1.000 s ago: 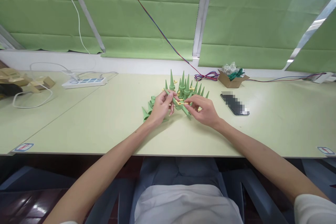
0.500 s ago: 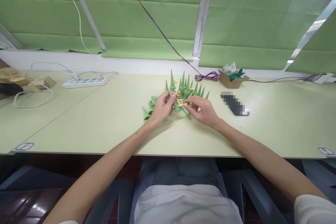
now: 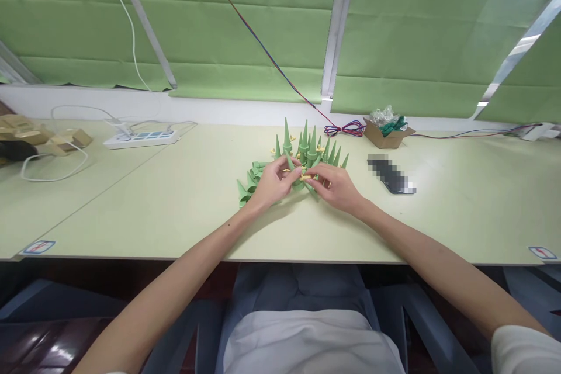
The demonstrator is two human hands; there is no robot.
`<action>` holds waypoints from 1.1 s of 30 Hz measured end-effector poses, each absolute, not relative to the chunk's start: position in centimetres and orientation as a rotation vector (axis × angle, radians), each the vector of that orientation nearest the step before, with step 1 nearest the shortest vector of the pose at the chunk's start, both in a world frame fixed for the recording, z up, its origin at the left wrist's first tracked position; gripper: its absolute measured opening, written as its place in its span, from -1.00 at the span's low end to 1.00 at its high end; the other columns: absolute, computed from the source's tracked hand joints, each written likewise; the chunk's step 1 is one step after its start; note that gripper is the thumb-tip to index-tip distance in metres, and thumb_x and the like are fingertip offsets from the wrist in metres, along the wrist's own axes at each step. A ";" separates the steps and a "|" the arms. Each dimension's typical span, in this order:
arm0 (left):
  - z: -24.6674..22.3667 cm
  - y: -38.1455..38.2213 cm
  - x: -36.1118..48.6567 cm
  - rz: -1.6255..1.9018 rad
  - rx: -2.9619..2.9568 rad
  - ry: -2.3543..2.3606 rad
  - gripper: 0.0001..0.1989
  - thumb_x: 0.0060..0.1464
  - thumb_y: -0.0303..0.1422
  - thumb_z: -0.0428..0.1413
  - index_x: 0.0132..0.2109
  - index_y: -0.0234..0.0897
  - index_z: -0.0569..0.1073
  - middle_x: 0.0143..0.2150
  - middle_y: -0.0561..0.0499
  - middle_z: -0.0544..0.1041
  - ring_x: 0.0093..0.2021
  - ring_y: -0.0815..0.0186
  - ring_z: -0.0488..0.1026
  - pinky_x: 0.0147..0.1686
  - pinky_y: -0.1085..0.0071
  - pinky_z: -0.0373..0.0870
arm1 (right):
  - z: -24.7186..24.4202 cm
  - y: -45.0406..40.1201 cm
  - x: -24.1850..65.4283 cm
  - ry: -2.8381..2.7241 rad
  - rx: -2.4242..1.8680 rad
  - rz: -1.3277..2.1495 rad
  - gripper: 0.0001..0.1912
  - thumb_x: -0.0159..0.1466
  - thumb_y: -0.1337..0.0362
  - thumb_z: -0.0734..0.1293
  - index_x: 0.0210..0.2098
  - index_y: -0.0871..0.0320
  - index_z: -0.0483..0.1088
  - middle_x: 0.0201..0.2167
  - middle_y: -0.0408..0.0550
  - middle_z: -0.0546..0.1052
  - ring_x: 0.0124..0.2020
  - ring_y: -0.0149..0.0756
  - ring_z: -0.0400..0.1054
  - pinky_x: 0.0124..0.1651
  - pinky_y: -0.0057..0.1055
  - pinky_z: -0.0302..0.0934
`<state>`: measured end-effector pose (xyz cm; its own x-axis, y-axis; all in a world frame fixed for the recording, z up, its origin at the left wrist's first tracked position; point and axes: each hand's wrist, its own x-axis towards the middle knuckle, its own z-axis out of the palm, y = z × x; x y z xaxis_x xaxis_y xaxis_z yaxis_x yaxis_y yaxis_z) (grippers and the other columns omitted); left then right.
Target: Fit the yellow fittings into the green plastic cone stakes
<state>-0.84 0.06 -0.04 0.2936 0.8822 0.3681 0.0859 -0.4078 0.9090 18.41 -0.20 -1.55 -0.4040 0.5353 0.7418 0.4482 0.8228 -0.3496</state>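
Note:
My left hand (image 3: 277,182) is closed around a green cone-shaped piece (image 3: 290,161) whose pointed tip rises above my thumb. Fingertips of my right hand (image 3: 335,183) pinch a small yellow piece (image 3: 304,177) against the side of that cone. Both hands meet just above the table. Behind them stand several green cones (image 3: 303,143), some carrying small yellow pieces (image 3: 293,138). More green cones (image 3: 243,191) lie on their sides to the left of my left hand. My fingers partly hide the cone's lower part.
A black phone (image 3: 391,174) lies on the table (image 3: 460,204) to the right. Behind it sits a small cardboard box (image 3: 385,135) with plastic and green material. A coiled red-blue wire (image 3: 346,128), a white power strip (image 3: 142,139) and brown boxes (image 3: 65,141) line the back.
My left thumb has moved a little right, onto the yellow piece's side of the cone. My right hand has shifted slightly left, closer to my left. The standing cones stay put.

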 end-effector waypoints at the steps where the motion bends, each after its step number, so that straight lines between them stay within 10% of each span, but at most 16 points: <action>1: -0.1 0.1 -0.9 1.195 1.759 0.879 -0.72 0.11 -0.17 0.22 -0.15 -0.25 0.43 -0.41 0.06 0.44 -0.59 0.47 0.27 -0.61 0.51 0.20 | -1.6 -0.2 18.4 -2.048 -0.736 0.119 -0.77 0.40 0.16 0.26 -0.20 0.14 0.48 -0.36 -0.03 0.56 -0.54 -0.41 0.33 -0.46 -0.45 0.25; 7: -0.2 -0.1 -1.0 1.113 1.961 0.914 -0.64 0.09 -0.31 0.20 0.04 -0.24 0.40 -0.09 -0.06 0.52 -0.37 0.38 0.39 -0.34 0.43 0.38 | -1.9 0.0 18.5 -2.000 -0.809 0.143 -0.80 0.37 0.16 0.28 -0.23 0.15 0.46 -0.39 -0.06 0.57 -0.56 -0.42 0.32 -0.47 -0.46 0.22; 33: 0.0 -0.2 -0.8 1.160 1.951 0.977 -0.73 0.09 -0.15 0.23 -0.22 -0.25 0.44 -0.41 0.06 0.42 -0.57 0.46 0.20 -0.56 0.46 0.17 | -1.3 -0.6 18.2 -1.953 -0.872 0.356 -0.82 0.35 0.16 0.30 -0.17 0.14 0.42 -0.40 -0.08 0.54 -0.55 -0.39 0.37 -0.45 -0.44 0.26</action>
